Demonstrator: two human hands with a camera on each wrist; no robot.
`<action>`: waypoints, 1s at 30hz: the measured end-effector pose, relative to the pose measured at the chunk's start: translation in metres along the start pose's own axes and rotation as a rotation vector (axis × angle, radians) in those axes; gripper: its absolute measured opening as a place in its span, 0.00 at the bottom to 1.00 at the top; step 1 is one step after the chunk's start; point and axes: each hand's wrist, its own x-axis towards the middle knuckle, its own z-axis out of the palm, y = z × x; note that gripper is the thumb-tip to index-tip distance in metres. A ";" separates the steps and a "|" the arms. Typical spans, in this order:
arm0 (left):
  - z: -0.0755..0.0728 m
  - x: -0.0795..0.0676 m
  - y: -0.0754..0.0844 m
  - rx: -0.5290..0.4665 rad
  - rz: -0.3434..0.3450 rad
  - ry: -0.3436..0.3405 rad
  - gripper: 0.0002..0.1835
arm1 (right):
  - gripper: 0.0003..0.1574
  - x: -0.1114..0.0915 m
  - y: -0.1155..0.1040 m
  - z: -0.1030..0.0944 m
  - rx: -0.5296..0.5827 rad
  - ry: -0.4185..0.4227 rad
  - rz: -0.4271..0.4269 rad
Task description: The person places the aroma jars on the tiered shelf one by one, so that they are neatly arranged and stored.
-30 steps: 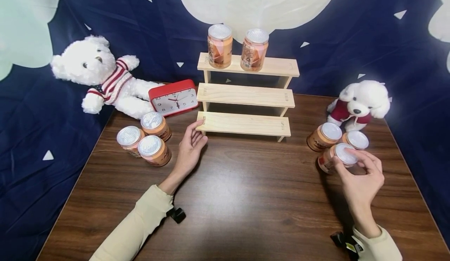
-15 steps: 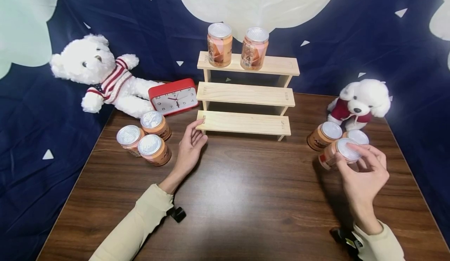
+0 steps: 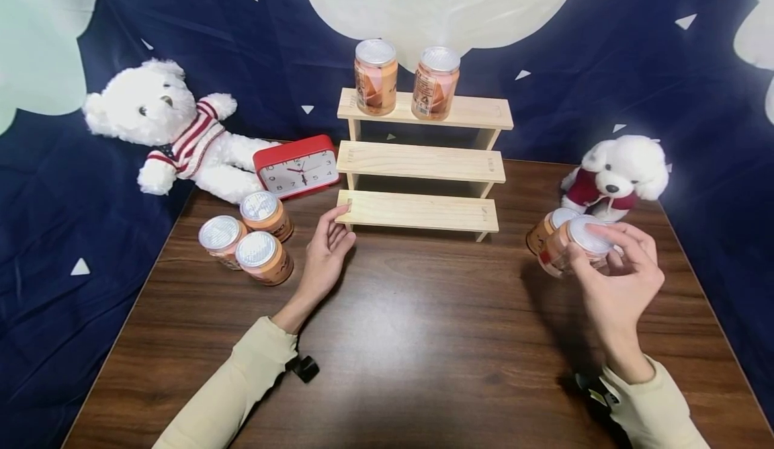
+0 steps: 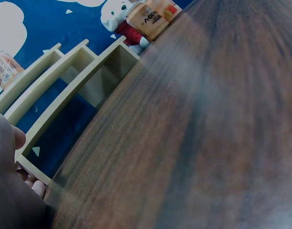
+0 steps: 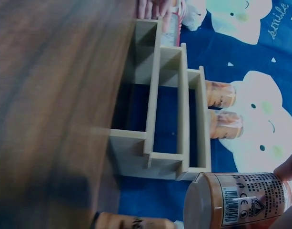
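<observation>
My right hand [image 3: 625, 281] grips a clear jar [image 3: 555, 251] with orange-and-pink print and a silvery lid, thumb and fingers at its top. The jar is raised off the table and tilted, its barcode showing in the right wrist view. Behind it stands a similar jar [image 3: 535, 236]; another there is mostly hidden by the hand. At the left end of a three-step wooden stand [image 3: 423, 211], my left hand [image 3: 324, 261] holds the lowest step's corner, fingers curled at its leg. Two jars, a left one [image 3: 376, 85] and a right one [image 3: 435, 89], stand on the top step.
Three more jars [image 3: 264, 259] stand grouped on the left of the brown table [image 3: 399, 341]. Behind them are a red alarm clock [image 3: 296, 167] and a white teddy bear [image 3: 202, 140]. A white plush dog [image 3: 623, 173] sits at the back right, before a blue cloth backdrop [image 3: 266, 46].
The right hand has lifted the jar from the table, moving it up and slightly left, so it now overlaps the jar behind. The left hand stays on the stand.
</observation>
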 end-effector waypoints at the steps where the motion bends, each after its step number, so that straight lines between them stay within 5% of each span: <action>1: 0.000 0.001 -0.002 0.000 0.003 0.002 0.28 | 0.23 0.001 -0.002 0.003 0.038 0.001 0.002; 7: 0.004 -0.002 0.017 0.000 -0.028 0.012 0.29 | 0.23 0.009 -0.020 0.021 0.269 -0.029 -0.009; 15: 0.006 -0.003 0.026 -0.010 -0.074 0.009 0.29 | 0.22 0.020 -0.039 0.042 0.157 -0.064 -0.076; 22: 0.006 -0.003 0.026 -0.011 -0.078 0.011 0.29 | 0.21 0.034 -0.038 0.057 0.254 -0.092 -0.071; 30: 0.006 -0.002 0.026 -0.015 -0.077 0.014 0.29 | 0.21 0.046 -0.045 0.074 0.173 -0.114 -0.084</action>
